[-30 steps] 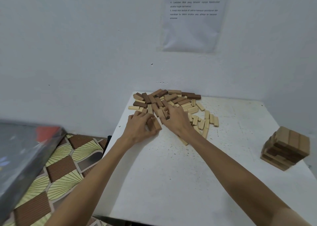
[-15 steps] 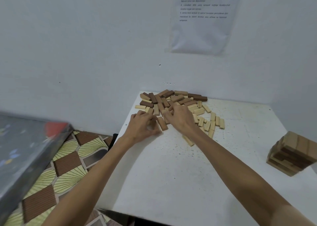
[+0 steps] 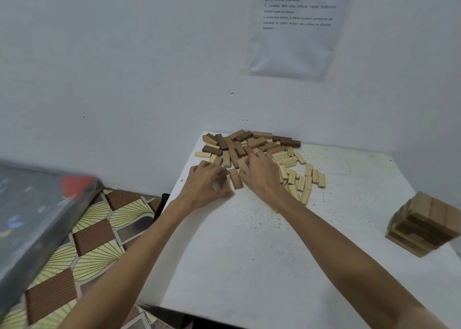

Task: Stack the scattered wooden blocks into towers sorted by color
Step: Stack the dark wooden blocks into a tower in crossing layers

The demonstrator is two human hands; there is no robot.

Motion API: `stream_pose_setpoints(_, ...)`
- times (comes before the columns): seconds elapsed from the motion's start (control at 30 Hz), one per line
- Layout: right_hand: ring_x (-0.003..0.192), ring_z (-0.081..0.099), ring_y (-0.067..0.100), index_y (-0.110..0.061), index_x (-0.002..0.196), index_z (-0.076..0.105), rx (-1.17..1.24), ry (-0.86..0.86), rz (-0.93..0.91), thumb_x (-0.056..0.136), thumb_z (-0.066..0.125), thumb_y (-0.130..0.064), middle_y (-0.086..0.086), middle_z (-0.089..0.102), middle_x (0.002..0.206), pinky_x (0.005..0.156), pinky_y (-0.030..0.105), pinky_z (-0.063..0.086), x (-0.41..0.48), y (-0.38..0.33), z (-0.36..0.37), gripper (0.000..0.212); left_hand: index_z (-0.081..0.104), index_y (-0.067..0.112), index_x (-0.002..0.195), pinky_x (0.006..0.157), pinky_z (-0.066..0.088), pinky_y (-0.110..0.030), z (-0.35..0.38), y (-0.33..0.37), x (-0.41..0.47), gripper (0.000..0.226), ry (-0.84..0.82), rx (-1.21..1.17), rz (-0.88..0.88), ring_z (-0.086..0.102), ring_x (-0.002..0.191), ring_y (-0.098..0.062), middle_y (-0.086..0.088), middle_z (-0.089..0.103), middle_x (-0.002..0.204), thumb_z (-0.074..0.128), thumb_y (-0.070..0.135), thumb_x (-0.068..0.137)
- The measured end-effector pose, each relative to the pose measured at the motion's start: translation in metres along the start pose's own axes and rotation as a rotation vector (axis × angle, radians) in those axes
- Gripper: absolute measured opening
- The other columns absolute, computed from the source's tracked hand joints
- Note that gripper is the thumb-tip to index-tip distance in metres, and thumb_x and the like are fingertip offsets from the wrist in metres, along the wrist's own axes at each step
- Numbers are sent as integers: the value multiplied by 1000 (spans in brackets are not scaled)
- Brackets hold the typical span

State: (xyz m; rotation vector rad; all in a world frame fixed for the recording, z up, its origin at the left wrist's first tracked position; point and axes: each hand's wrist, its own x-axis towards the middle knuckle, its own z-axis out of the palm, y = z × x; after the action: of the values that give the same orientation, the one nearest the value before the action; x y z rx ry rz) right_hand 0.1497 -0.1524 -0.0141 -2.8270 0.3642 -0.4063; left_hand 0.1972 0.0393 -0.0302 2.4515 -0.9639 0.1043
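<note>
Nearest you, both forearms cross the white table (image 3: 249, 266), reaching toward its far L corner. Off to the R at mid-depth a short tower (image 3: 424, 226) stands near the table edge. It's blurred, but the layers look mixed pale/dark, so prob. not a sorted one.

Next, the hands. Your L hand (image 3: 204, 186) has its fingers (image 3: 217, 170) curled, tips just beside a mid-brown block (image 3: 235, 179). Can't tell if they touch or pinch it. Your R hand (image 3: 262, 176) lies on the near edge of the heap w/ fingers (image 3: 252, 157) spread and nearly straight, resting on blocks and gripping nothing I can see.

What's changed: 1 s ago both hands were bunched over that block and partly covered it. Now they've parted a bit, and it lies flat in plain view btw them, at the heap's near edge. So one block of that colour looks singled out, maybe as a base or first pick. My read is that sorting has barely begun.

Beyond the hands, the pile (image 3: 257, 142) sits against the wall at the far L corner. The dark blocks (image 3: 287, 140) are mostly at the back, and the pale blocks (image 3: 308, 179) spread out to the R. All are loose, none stacked. Above, a printed sheet (image 3: 294, 49) hangs on the wall, text too small to read.
</note>
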Motion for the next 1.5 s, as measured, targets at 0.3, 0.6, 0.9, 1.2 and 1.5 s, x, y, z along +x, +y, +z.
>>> stream_pose_setpoints(0.3, 120, 47, 29, -16, 125, 61, 11, -14, 47, 86, 72, -36, 5, 59, 121, 82, 42, 54, -1, 3, 1, 45, 66, 31, 122, 99, 37, -40, -2, 6, -2, 57, 2, -25, 19, 47, 121, -18, 13, 64, 117, 84, 58, 75)
stream_pose_setpoints(0.6, 90, 63, 18, -15, 114, 63, 333, 96, -15, 89, 72, -33, -2, 70, 96, 70, 35, 56, -18, 1, -3, 32, 67, 27, 123, 100, 44, -45, -7, 3, -5, 65, 14, -95, 0, 53, 121, -21, 9, 68, 123, 75, 63, 69)
stream_pose_setpoints(0.9, 82, 60, 25, -13, 98, 58, 370, 15, -64, 95, 70, -30, 6, 65, 93, 67, 41, 52, -32, -9, 2, 21, 70, 17, 108, 91, 47, -38, -12, 2, -12, 44, 54, -142, 43, 60, 101, -21, 4, 70, 110, 92, 33, 73)
stream_pose_setpoints(1.2, 77, 64, 25, -8, 106, 61, 349, -6, -49, 89, 71, -10, 10, 69, 89, 58, 31, 46, -45, -4, -7, 19, 71, 20, 111, 87, 37, -7, -10, 3, -19, 41, -12, -164, 21, 56, 109, -12, 8, 68, 117, 91, 31, 76)
stream_pose_setpoints(1.5, 90, 65, 18, -17, 110, 66, 416, 9, -60, 88, 74, -16, 1, 71, 100, 77, 40, 57, -116, 29, -32, 24, 69, 29, 112, 100, 44, -26, -1, 27, -55, 43, -49, -235, 84, 57, 116, -8, 15, 65, 124, 89, 44, 77)
